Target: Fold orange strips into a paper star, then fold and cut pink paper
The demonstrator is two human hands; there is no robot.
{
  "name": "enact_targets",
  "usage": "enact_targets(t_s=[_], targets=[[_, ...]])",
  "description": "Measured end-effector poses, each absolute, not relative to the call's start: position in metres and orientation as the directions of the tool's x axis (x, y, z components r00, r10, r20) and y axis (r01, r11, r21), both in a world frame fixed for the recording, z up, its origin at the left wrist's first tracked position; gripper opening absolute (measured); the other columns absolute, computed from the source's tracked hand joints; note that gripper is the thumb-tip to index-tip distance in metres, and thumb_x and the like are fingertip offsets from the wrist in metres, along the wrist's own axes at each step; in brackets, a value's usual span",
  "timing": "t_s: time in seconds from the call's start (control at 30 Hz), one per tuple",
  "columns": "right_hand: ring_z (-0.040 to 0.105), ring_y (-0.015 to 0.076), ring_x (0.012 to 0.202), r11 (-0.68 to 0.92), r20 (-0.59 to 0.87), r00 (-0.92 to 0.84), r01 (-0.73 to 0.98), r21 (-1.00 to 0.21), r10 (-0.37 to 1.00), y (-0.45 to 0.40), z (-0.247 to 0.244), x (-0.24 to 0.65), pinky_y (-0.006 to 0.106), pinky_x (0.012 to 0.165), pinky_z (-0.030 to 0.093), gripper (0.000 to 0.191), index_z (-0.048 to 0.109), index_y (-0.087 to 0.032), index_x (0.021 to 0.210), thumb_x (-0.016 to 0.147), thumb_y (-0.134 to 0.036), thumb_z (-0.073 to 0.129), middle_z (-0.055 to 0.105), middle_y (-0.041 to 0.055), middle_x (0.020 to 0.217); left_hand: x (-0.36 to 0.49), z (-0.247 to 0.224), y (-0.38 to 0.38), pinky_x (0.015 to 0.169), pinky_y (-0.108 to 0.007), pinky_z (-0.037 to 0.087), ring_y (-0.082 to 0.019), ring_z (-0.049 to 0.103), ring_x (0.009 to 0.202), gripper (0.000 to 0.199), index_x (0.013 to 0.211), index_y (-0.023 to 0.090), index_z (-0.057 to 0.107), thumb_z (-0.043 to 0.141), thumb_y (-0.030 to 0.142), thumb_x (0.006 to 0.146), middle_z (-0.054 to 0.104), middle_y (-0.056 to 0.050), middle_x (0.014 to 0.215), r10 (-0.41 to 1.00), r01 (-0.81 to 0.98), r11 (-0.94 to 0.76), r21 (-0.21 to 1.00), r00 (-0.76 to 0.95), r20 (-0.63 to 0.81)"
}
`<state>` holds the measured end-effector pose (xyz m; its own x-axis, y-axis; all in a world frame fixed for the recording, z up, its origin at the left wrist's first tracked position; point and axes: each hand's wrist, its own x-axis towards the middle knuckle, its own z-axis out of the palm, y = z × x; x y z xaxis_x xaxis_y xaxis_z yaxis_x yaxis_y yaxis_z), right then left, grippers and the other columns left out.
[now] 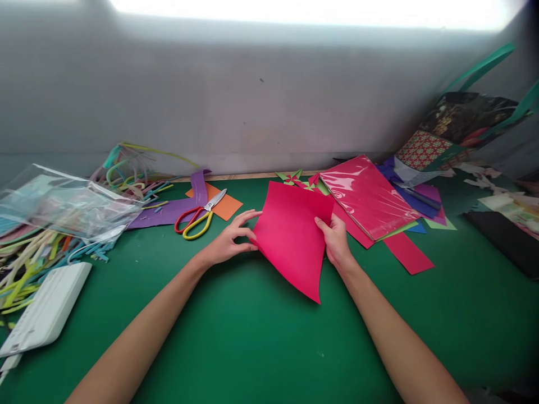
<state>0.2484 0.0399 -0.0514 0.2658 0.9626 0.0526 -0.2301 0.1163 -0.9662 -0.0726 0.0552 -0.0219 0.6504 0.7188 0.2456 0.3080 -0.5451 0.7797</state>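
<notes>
A sheet of bright pink-red paper (290, 230) is held up over the green table, tilted and slightly curved. My right hand (334, 235) pinches its right edge, with the thumb on the near face and the fingers behind. At the left edge, my left hand (236, 238) has its fingers spread, the tips at or just beside the paper; nothing is gripped in it. Scissors (202, 216) with one red and one yellow handle lie to the left of that hand. Behind the sheet are folded green and red paper stars (295, 178).
A wrapped pack of red paper (370, 196) lies at the right, beside a red strip (408, 252). Purple paper (168, 212) and an orange piece (225, 202) sit left. Farther left are paper strips (25, 269), a clear plastic bag (80, 205) and a white power strip (48, 306).
</notes>
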Motion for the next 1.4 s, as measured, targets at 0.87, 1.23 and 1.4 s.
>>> enact_targets(t_s=[0.87,1.23,1.4], targets=[[0.062,0.0181,0.061,-0.038,-0.038,-0.003,-0.205,-0.978,0.999,0.027,-0.040,0.232,0.028,0.054,0.047,0.016,0.076,-0.020,0.077,0.067,-0.030,0.084,0.073,-0.0010,0.069,-0.062,-0.030,0.054,0.089,-0.037,0.058,-0.027,0.070,0.104,0.035,0.106,0.020,0.071,0.075,0.049,0.087,0.075,-0.008,0.112,0.972,0.138,-0.130,0.982,0.213,0.099],[0.073,0.0266,0.090,-0.056,-0.046,-0.051,-0.213,-0.975,0.998,0.028,-0.043,0.231,0.036,0.074,0.059,0.027,0.079,-0.022,0.094,0.069,-0.031,0.085,0.079,0.0016,0.090,-0.061,-0.029,0.055,0.082,-0.034,0.057,-0.023,0.068,0.095,0.033,0.106,0.019,0.067,0.072,0.046,0.088,0.073,-0.007,0.105,0.972,0.196,-0.213,0.957,0.143,0.187],[0.074,0.0276,0.091,-0.064,-0.053,-0.053,-0.212,-0.975,0.997,0.028,-0.044,0.232,0.037,0.074,0.060,0.028,0.079,-0.022,0.094,0.068,-0.032,0.086,0.080,0.0020,0.090,-0.061,-0.027,0.055,0.084,-0.035,0.057,-0.023,0.069,0.096,0.032,0.107,0.020,0.065,0.071,0.045,0.088,0.072,-0.007,0.107,0.970,0.208,-0.218,0.954,0.152,0.188]])
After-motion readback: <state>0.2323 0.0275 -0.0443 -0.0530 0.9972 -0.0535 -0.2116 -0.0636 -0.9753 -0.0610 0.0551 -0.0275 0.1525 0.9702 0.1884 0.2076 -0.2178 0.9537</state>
